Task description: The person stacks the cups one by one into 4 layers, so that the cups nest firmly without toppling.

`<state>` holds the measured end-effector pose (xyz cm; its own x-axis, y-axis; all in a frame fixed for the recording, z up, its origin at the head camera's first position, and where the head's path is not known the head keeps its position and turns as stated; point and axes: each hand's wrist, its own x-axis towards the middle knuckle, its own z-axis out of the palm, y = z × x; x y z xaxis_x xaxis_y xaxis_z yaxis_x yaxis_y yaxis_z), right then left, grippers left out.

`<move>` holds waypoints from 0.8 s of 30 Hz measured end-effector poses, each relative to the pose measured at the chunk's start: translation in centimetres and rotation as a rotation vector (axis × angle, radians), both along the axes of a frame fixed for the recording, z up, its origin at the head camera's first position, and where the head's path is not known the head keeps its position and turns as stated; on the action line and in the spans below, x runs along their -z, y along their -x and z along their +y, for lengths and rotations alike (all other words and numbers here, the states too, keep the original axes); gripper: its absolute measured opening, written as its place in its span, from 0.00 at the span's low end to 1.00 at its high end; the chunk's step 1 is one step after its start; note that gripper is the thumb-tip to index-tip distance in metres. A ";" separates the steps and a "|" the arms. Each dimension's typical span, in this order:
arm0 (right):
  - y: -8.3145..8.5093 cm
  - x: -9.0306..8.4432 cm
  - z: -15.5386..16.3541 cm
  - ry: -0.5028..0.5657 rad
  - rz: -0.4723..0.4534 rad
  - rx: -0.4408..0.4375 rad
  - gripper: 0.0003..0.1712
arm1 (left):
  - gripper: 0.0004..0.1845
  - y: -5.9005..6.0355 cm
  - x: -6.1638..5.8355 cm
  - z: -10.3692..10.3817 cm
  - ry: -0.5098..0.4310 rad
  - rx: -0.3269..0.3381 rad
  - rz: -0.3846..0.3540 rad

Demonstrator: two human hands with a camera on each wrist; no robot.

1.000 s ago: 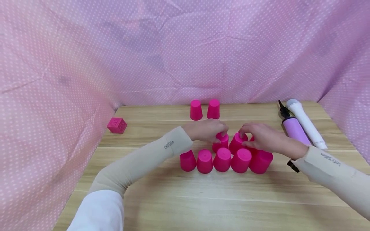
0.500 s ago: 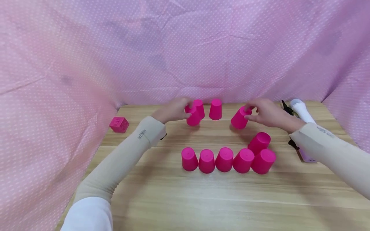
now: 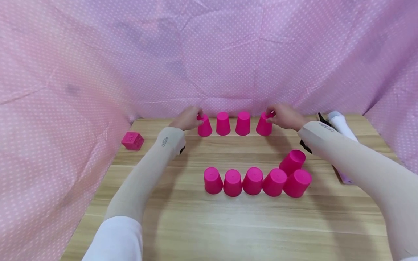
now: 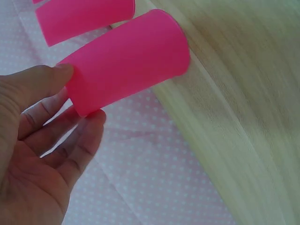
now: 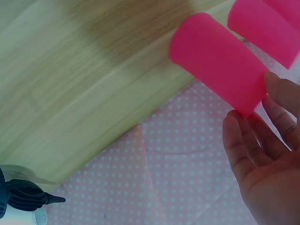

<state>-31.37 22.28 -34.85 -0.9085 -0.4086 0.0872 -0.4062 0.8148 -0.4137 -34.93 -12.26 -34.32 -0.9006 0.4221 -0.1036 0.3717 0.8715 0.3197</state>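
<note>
Along the table's back edge stand pink cups, upside down in a row. My left hand (image 3: 188,118) pinches the base of the leftmost cup (image 3: 205,127), thumb on one side and fingers on the other, as the left wrist view shows with that cup (image 4: 131,61). At the row's right end, my right hand (image 3: 285,116) holds another cup (image 3: 263,127) the same way by its narrow top; the right wrist view shows this cup (image 5: 218,63) close up. Between them stand two cups, a left one (image 3: 223,125) and a right one (image 3: 243,125), touched by neither hand.
Nearer the front, several upturned pink cups (image 3: 233,185) form a side-by-side row, with one cup (image 3: 292,162) behind its right end. A pink cube (image 3: 132,141) lies at the left. A white microphone (image 3: 343,125) and a purple pump (image 3: 342,177) lie at the right, partly behind the sleeve.
Both hands have carried a cup each from behind the front row to the back edge. The left cup went to the row's left end, the right cup to its right end.
</note>
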 end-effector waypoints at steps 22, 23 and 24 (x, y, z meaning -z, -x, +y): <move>0.4 -0.1 -0.3 0.023 -0.059 0.028 0.13 | 0.08 0.2 0.4 -0.2 -0.077 -0.029 -0.030; 0.4 -0.1 -0.3 0.020 -0.059 0.023 0.13 | 0.09 0.2 0.4 -0.2 -0.079 -0.023 -0.025; 0.3 -0.2 -0.2 0.011 -0.058 0.015 0.13 | 0.09 0.1 0.5 -0.2 -0.083 -0.017 -0.020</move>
<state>-31.69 22.08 -34.64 -0.9182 -0.3942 0.0385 -0.3690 0.8159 -0.4452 -35.05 -12.50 -34.84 -0.9059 0.4146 -0.0867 0.3499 0.8479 0.3983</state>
